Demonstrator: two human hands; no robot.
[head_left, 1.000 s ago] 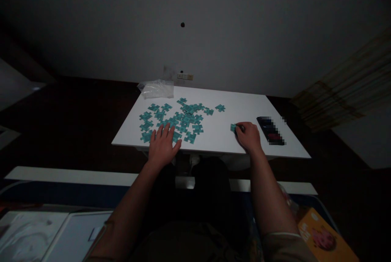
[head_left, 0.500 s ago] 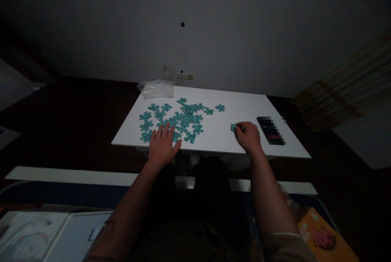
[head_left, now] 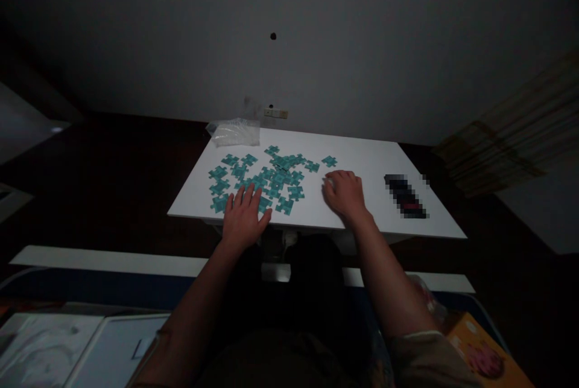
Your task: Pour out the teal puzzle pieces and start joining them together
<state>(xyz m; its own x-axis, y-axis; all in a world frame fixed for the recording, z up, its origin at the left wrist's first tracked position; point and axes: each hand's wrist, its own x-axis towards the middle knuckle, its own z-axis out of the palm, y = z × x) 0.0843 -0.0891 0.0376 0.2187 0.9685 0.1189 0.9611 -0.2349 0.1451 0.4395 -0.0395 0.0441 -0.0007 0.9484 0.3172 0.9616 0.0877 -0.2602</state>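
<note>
Teal jigsaw pieces point(head_left: 271, 178) lie in a loose heap on a white table point(head_left: 375, 159), left of the middle. One lone piece point(head_left: 329, 161) sits off to the right of the heap. I see the left hand point(head_left: 244, 219) open and flat, fingers spread, at the near side of the heap. The right hand point(head_left: 344, 195) is curled on the table, just below the lone piece. Something pale shows at its fingertips, but I cannot tell if it has hold of a piece. Most pieces look loose. To lift one, fingers must pinch it. Behind lies a clear plastic bag point(head_left: 235, 133); to the right, a blurred dark block point(head_left: 404, 196).
</note>
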